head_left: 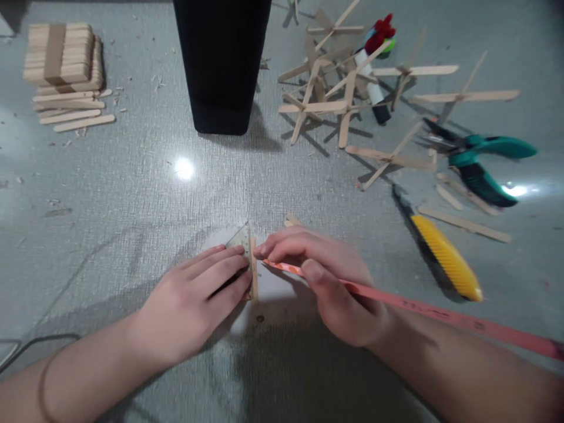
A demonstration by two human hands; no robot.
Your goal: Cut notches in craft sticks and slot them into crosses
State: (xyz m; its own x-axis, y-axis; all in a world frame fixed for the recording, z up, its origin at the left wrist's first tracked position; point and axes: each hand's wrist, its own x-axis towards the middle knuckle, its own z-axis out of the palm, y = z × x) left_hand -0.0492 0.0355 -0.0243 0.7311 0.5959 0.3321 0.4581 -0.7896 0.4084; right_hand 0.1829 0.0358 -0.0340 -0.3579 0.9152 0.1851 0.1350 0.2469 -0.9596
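My left hand (196, 294) lies with fingers flat, pressing a small clear triangular ruler (240, 238) against a wooden craft stick (253, 273) on the grey table. My right hand (328, 282) is closed round a long orange pencil (440, 314), its tip at the stick beside the ruler's edge. The pencil runs off to the lower right. Another stick end (291, 221) peeks out just behind my right fingers.
A stack of craft sticks (61, 56) sits far left, a black container (222, 64) at the back centre. Glued stick crosses (335, 94) and a glue tube (372, 82) lie back right. Teal pliers (480, 158) and a yellow-handled knife (443, 255) lie right.
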